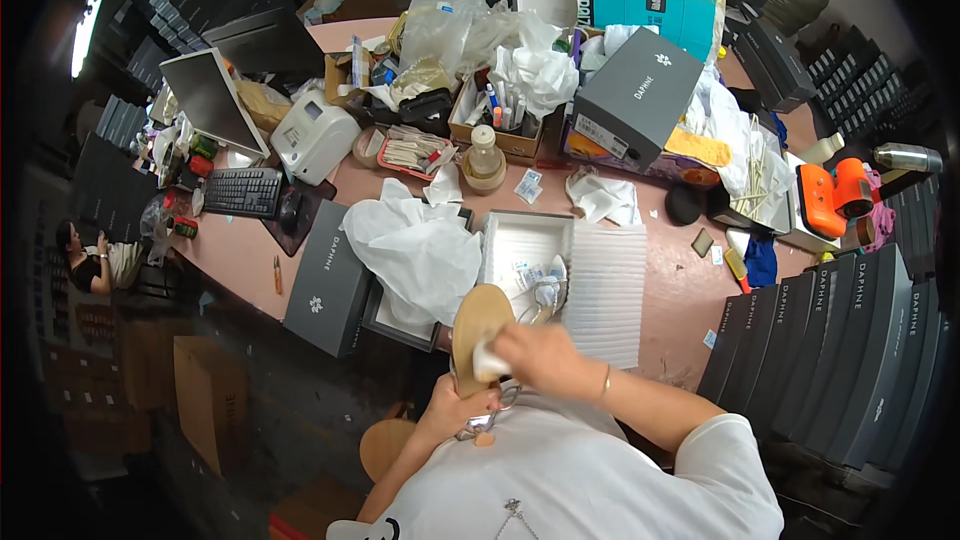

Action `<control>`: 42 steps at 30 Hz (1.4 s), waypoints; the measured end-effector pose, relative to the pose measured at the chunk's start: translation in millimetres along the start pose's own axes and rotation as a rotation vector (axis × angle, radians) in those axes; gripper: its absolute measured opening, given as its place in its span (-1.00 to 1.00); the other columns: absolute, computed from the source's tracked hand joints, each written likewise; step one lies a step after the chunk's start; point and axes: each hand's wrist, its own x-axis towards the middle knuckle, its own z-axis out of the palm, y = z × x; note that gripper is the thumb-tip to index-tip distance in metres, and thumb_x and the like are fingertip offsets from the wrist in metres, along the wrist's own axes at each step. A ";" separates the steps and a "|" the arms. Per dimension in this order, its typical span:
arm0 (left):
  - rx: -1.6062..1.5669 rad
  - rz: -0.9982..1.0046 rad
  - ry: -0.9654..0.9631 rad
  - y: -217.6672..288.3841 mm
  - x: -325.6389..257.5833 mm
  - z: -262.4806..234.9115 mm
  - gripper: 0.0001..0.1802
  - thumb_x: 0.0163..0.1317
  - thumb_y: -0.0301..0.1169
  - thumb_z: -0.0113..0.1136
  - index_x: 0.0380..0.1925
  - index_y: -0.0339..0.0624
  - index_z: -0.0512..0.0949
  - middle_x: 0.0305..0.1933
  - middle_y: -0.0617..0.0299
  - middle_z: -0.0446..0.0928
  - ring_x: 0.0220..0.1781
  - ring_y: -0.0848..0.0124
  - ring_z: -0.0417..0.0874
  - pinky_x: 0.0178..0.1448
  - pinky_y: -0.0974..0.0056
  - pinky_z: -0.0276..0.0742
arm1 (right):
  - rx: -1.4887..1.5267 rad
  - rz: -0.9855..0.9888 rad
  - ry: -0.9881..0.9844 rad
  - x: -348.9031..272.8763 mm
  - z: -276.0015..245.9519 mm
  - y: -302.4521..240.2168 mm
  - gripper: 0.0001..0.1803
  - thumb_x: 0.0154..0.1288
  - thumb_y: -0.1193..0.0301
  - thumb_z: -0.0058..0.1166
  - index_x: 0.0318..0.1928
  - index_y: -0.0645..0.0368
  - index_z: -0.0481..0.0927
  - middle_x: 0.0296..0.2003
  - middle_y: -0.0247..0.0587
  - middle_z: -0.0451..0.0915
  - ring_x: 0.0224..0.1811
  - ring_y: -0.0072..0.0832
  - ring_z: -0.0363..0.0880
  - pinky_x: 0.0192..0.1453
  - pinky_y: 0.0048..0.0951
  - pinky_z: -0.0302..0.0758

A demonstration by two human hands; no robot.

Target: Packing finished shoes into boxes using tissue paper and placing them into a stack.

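Observation:
Close to my body, my left hand (pixel 452 408) grips a sandal (pixel 478 318) by one end, with its tan sole facing up. Wrapped around a white wad (pixel 489 362), my right hand (pixel 545 356) presses it against that sole; the fingers are smeared by motion. I cannot tell whether the wad is cloth, paper or sponge. Thin straps hang below the sandal near my left fingers. Just beyond, a white-lined shoe box (pixel 500 232) holds another sandal (pixel 548 288) with pale straps, along with small packets.
White tissue paper (pixel 415 250) spills over a grey box beside a grey lid (pixel 328 280). Right of the shoe box lies a ribbed white sheet (pixel 606 295). Stacked grey boxes (pixel 840 340) stand at right. Bins, a glue bottle (pixel 484 152) and a keyboard (pixel 242 192) line the far side.

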 end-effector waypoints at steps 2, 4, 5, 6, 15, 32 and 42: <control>-0.051 0.009 -0.015 -8.5 0.4 1.8 -0.89 0.21 -0.52 0.20 -0.28 -0.33 0.55 -0.38 0.26 0.57 -0.34 0.54 0.59 -0.19 0.38 0.56 | -0.046 0.075 0.115 19.6 2.8 38.6 -0.70 -0.02 0.52 0.17 -0.20 0.09 0.48 -0.35 -0.22 0.49 -0.48 -0.28 0.57 -0.46 -0.29 0.50; 0.025 0.076 -0.034 9.2 -1.5 7.9 -0.89 0.21 -0.52 0.20 -0.28 -0.33 0.55 -0.38 0.26 0.57 -0.34 0.54 0.59 -0.19 0.38 0.56 | 0.144 0.157 0.276 34.0 3.1 57.6 -0.78 0.06 0.57 0.11 -0.23 0.14 0.47 -0.38 -0.18 0.47 -0.51 -0.27 0.55 -0.45 -0.30 0.51; 0.052 0.084 -0.049 12.4 -1.6 7.6 -0.90 0.22 -0.52 0.20 -0.29 -0.32 0.55 -0.38 0.26 0.57 -0.34 0.54 0.59 -0.19 0.38 0.56 | 0.294 0.261 0.304 31.2 -1.4 55.4 -0.81 0.08 0.58 0.09 -0.25 0.17 0.46 -0.38 -0.13 0.47 -0.47 -0.21 0.54 -0.40 -0.28 0.51; 0.039 0.073 -0.024 10.3 1.1 3.5 -0.88 0.21 -0.50 0.22 -0.28 -0.32 0.56 -0.38 0.26 0.57 -0.33 0.53 0.60 -0.18 0.38 0.54 | 0.436 0.346 0.321 29.4 -7.5 55.9 -0.85 0.10 0.58 0.07 -0.27 0.20 0.46 -0.38 -0.07 0.46 -0.44 -0.15 0.54 -0.35 -0.26 0.52; -0.332 0.152 -0.064 -10.3 1.8 -7.2 -0.35 0.35 0.16 -0.06 -0.14 -0.32 0.52 -0.37 0.23 0.56 -0.29 0.51 0.60 -0.20 0.42 0.51 | 0.551 0.483 0.202 6.3 -9.4 49.0 -0.86 0.14 0.56 0.08 -0.25 0.27 0.50 -0.36 -0.05 0.46 -0.35 -0.19 0.53 -0.28 -0.30 0.46; -0.299 0.073 -0.031 -43.6 7.1 -11.3 -0.09 0.30 0.36 -0.46 -0.11 -0.33 0.53 -0.24 0.15 0.57 -0.24 0.44 0.63 -0.10 0.32 0.59 | 0.168 0.214 0.049 23.0 15.2 34.0 -0.62 -0.10 0.59 0.16 -0.15 0.09 0.56 -0.21 -0.13 0.53 -0.25 -0.10 0.57 -0.23 -0.24 0.54; -0.645 0.120 0.064 -1.7 38.4 -18.6 -0.29 0.42 0.19 -0.41 0.05 -0.22 0.42 -0.17 0.06 0.54 -0.24 0.33 0.60 -0.03 0.15 0.58 | -0.287 0.568 0.521 -18.0 -72.8 157.9 -0.52 0.16 0.48 0.21 0.12 0.14 0.43 -0.11 -0.01 0.48 -0.12 -0.16 0.54 -0.07 -0.27 0.48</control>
